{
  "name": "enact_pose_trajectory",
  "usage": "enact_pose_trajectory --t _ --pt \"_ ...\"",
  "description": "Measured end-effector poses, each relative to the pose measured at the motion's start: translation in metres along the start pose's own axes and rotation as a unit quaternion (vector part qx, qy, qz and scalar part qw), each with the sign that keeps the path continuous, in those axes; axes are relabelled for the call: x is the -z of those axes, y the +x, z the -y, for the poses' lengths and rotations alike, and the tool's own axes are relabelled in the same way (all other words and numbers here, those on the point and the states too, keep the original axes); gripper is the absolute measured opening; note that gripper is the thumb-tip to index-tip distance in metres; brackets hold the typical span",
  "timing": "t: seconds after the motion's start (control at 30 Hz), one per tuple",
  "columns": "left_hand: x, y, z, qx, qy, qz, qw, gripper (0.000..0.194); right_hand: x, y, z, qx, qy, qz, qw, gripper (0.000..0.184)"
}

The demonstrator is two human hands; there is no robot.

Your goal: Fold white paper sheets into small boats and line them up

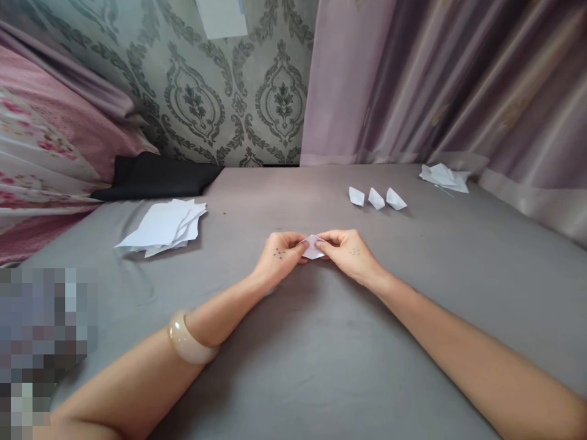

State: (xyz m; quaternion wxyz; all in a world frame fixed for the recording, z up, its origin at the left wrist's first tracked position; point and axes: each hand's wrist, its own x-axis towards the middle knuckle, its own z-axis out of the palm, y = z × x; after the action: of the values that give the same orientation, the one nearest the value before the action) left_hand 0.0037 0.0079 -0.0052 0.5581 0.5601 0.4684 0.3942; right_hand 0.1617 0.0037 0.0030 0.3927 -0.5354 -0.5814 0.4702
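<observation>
A small folded white paper (312, 247), diamond-shaped from above, is held between both hands over the grey sheet. My left hand (280, 252) pinches its left corner between thumb and fingers. On the opposite corner, my right hand (351, 252) grips it the same way, thumb on top. The fingers beneath the paper are mostly hidden. Beyond my right hand stand three folded paper boats: a left one (356, 196), a middle one (376, 198) and a right one (395, 199).
A loose stack of white paper sheets (165, 225) lies at left, near a folded black cloth (158, 176). More white paper (444, 176) rests at the far right. The grey sheet (321, 360) reaches back to patterned wallpaper (238, 104) and a mauve curtain (358, 79).
</observation>
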Motion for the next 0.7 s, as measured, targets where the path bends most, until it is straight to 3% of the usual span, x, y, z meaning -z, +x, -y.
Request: enact_pose_trajectory --t 0.37,0.53,0.7 --pt "-0.0041 0.0017 -0.0001 0.025 -0.005 -0.01 1.0 0.015 -0.0001 0.0003 -0.0036 0.017 -0.087 -0.01 0.996 0.014" --pt "-0.0021 0.002 0.0033 0.006 0.002 -0.027 1.0 0.019 -0.0015 -0.0026 -0.001 0.049 -0.129 -0.019 0.99 0.013" --pt "0.0031 0.0031 0.0039 -0.041 0.168 -0.037 0.984 0.021 -0.0018 -0.0034 -0.0004 0.059 -0.196 -0.032 0.978 0.014"
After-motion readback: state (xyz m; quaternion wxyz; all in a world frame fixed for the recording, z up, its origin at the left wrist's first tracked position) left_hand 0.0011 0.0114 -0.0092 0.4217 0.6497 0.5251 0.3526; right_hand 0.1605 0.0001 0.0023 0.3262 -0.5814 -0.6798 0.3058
